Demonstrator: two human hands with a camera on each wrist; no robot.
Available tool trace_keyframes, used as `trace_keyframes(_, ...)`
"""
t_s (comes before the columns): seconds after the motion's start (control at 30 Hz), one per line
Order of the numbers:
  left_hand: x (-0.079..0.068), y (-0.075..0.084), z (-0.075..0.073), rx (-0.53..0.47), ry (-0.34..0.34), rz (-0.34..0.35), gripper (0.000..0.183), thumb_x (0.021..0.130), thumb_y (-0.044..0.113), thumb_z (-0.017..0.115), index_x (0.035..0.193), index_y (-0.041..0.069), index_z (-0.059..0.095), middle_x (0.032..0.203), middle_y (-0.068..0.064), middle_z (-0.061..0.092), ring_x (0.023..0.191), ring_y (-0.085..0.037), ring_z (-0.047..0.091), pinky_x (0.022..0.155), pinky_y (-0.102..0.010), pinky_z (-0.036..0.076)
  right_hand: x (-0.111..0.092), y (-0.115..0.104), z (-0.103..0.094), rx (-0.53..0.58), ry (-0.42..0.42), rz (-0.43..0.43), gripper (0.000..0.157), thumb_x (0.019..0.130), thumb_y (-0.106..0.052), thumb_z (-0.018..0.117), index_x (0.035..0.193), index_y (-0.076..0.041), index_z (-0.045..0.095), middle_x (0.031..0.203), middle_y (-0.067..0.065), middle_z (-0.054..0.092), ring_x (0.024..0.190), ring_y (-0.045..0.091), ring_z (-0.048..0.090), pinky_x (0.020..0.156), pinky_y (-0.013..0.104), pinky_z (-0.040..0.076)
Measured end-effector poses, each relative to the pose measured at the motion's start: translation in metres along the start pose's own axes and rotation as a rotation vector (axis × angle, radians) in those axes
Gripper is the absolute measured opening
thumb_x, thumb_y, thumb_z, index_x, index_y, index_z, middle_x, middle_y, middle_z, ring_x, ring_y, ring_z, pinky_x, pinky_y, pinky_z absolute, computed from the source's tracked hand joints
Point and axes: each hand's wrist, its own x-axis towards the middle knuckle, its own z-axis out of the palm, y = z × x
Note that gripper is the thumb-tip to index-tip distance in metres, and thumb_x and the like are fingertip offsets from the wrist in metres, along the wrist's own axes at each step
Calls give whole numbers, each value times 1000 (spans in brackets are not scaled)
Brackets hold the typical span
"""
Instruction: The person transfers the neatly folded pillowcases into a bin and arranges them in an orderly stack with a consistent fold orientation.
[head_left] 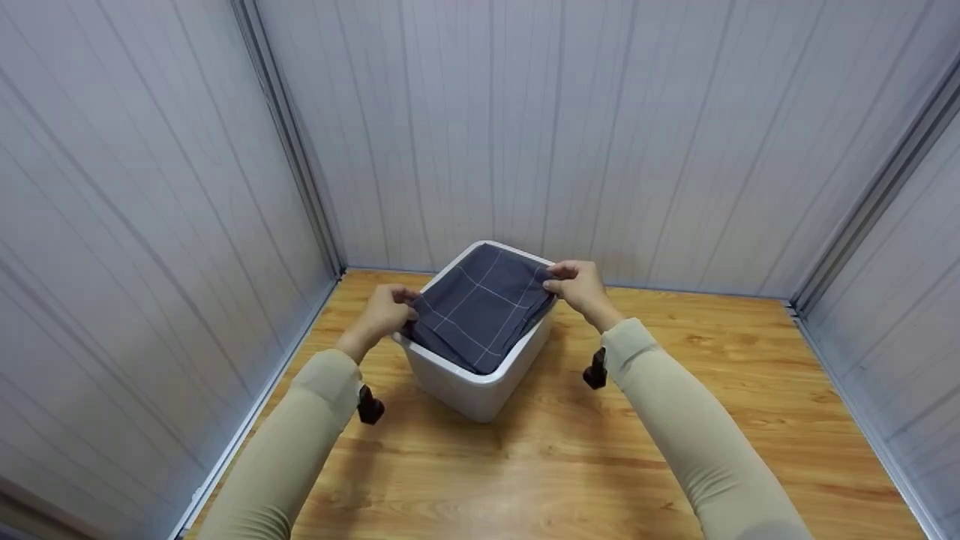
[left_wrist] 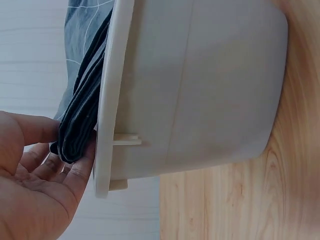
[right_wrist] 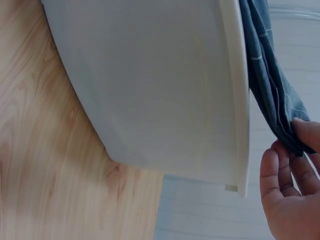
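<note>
A folded dark grey-blue cloth (head_left: 480, 304) with thin white grid lines lies across the top of a white plastic bin (head_left: 457, 386). At the bin's left corner my left hand (head_left: 385, 311) pinches the cloth's edge between thumb and fingers; the left wrist view shows several stacked layers (left_wrist: 77, 127) in that grip, just above the rim. My right hand (head_left: 581, 289) pinches the opposite corner at the right rim. In the right wrist view that corner (right_wrist: 280, 110) is lifted off the rim. What lies beneath the cloth is hidden.
The bin stands on a wood-patterned floor (head_left: 675, 420). Pale panelled walls rise behind it (head_left: 480, 135), on the left (head_left: 135, 225) and on the right (head_left: 907, 322). The back wall is close behind the bin. Small black devices hang at both wrists.
</note>
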Motion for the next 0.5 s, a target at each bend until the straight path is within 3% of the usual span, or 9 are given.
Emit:
trace_keyframes(0.13,1,0,0,10,-6,8,38,88,-9,63,124,-11,73,123,-26,75,109,-25,67,93,-29,54,-1,1,-1,-14,-11,-15,28,96,7,73,123,13,73,108,12,78,82,3,64,70,16,56)
trace_keyframes(0.33,2,0,-3,-22,-11,6,39,89,-6,65,127,-12,72,126,-28,75,99,-21,70,77,-23,57,-4,-1,-3,-58,-33,-45,26,97,7,71,122,15,71,117,26,76,84,4,62,71,15,54)
trace_keyframes(0.5,3,4,-7,14,19,38,39,91,-1,67,128,-12,72,126,-30,74,100,-25,71,77,-22,55,-6,-1,-6,-49,-49,-28,23,98,5,72,119,12,73,117,25,76,85,5,63,71,16,55)
